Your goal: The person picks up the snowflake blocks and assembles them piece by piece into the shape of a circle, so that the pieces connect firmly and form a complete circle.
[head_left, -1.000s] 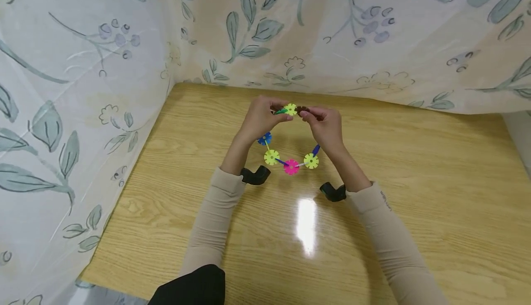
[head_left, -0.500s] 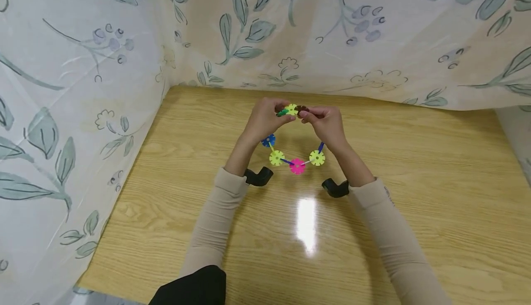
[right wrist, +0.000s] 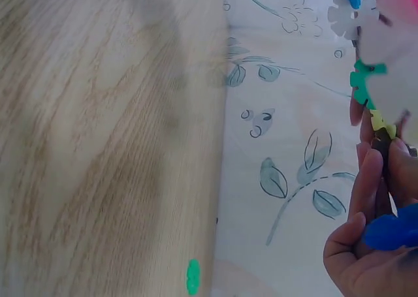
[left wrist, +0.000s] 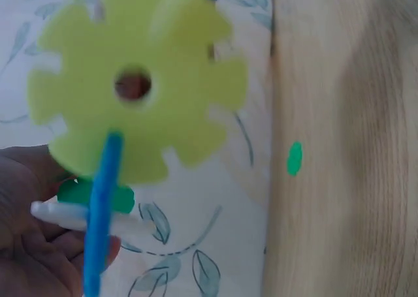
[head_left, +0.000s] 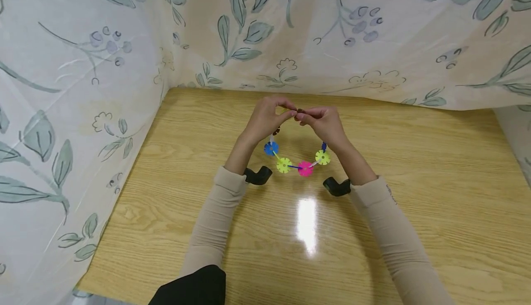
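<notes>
In the head view my left hand (head_left: pixel 267 120) and right hand (head_left: pixel 325 123) meet fingertip to fingertip above the table, with a chain of notched plastic discs hanging between them. Its lower loop shows a blue disc (head_left: pixel 271 149), a yellow disc (head_left: pixel 284 165), a pink disc (head_left: pixel 305 169) and another yellow disc (head_left: pixel 322 158). In the right wrist view, my right fingers pinch a brown disc (right wrist: pixel 381 145) that meets a small yellow disc (right wrist: pixel 379 121). Beside that is a green disc (right wrist: pixel 360 87), at my left fingertips. Fingers hide most of the joint.
The wooden table (head_left: pixel 186 157) ends at a leaf-patterned cloth (head_left: pixel 257 33) behind and at the left. Black curved wrist mounts (head_left: pixel 258 176) jut inward from both sleeves. A green spot (left wrist: pixel 295 158) shows on the wood in the left wrist view.
My left fingers have closed in toward the right ones, and the yellow and green discs between them have turned out of sight. The hanging loop has swung slightly right, uncovering more of its left side.
</notes>
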The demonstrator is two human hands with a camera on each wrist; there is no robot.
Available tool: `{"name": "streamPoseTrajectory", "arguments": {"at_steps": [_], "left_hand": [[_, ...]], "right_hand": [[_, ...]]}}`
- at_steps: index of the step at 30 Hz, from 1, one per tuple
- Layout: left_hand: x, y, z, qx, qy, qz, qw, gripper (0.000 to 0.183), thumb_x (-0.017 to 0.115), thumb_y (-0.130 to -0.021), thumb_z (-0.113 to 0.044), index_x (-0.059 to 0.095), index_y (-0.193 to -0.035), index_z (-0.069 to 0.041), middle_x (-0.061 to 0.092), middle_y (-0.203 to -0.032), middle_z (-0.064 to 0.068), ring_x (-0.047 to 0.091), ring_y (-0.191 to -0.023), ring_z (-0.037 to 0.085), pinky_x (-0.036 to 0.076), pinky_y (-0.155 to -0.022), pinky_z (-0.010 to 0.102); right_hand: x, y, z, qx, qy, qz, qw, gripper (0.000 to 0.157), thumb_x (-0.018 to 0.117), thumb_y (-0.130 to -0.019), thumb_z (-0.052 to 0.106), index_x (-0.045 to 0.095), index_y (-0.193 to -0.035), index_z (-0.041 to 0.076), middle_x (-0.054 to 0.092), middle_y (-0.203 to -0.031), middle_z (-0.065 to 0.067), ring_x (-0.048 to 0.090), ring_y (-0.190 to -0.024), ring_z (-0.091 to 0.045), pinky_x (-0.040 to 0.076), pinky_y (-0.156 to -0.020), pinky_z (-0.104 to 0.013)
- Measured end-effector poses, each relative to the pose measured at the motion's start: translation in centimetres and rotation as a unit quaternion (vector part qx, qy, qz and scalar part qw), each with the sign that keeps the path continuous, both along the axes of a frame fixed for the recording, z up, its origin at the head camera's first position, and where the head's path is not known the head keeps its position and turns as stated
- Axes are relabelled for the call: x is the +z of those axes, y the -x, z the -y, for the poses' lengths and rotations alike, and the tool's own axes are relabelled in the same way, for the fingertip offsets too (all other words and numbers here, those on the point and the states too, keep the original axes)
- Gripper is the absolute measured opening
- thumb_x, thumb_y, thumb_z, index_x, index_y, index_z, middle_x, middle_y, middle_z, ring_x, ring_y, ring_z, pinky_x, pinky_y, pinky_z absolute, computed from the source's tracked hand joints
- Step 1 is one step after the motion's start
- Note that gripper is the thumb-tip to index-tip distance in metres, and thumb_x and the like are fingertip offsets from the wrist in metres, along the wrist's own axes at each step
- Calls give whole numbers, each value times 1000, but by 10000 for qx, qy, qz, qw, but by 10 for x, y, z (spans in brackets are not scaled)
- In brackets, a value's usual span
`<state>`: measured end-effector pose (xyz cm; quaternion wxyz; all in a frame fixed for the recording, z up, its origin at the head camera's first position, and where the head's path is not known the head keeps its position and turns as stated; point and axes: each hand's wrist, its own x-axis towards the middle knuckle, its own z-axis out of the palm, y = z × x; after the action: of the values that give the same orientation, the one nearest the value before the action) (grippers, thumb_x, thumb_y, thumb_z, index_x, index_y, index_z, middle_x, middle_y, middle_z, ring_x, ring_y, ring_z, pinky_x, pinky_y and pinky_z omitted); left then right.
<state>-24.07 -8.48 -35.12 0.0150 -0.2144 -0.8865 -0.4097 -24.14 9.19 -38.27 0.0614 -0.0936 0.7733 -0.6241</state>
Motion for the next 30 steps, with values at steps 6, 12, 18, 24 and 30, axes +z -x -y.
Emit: {"name": "streamPoseTrajectory", "arguments": {"at_steps": [6, 12, 18, 24, 30], "left_hand": [[-2, 0, 6, -258, -173, 79, 9995, 13, 61, -87, -14, 68, -91, -3, 66, -94, 7, 58, -81, 16, 46, -78, 27], [-6, 1, 15, -79, -50, -34, 10000, 14, 59, -89, -13, 67, -92, -2, 67, -92, 8, 58, -86, 16, 44, -82, 31], [-10, 1, 21, 103, -146, 49, 9998, 14, 59, -89, -13, 67, -93, -1, 67, -94, 10, 59, -91, 19, 46, -88, 37], [-13, -1, 23, 151, -98, 10, 9998, 13, 60, -88, -12, 67, -91, -1, 68, -92, 10, 60, -88, 18, 46, -85, 32], [-14, -4, 24, 272, -57, 102, 9996, 13, 60, -88, -12, 67, -91, -2, 68, -92, 9, 60, -90, 18, 45, -86, 31]], "right_hand": [[7, 4, -3, 667, -230, 326, 9970, 30, 65, -86, 17, 66, -110, -2, 72, -93, -2, 66, -83, -9, 49, -89, -36], [5, 26, -29, 758, -1123, 634, 9888, 38, 55, -93, 25, 58, -123, 3, 62, -118, -14, 57, -107, -27, 38, -100, -46], [-29, 58, -40, 98, -2608, 54, 9653, 36, 51, -93, 14, 55, -120, -9, 56, -115, -29, 54, -105, -38, 46, -86, -46], [-48, 73, -25, 119, -3363, 316, 9412, 42, 58, -89, 20, 52, -116, -12, 54, -118, -29, 49, -109, -41, 42, -92, -48], [-55, 74, -14, -303, -3692, 430, 9279, 34, 61, -89, 23, 57, -100, -9, 50, -105, -22, 42, -102, -35, 39, -83, -44]]}}
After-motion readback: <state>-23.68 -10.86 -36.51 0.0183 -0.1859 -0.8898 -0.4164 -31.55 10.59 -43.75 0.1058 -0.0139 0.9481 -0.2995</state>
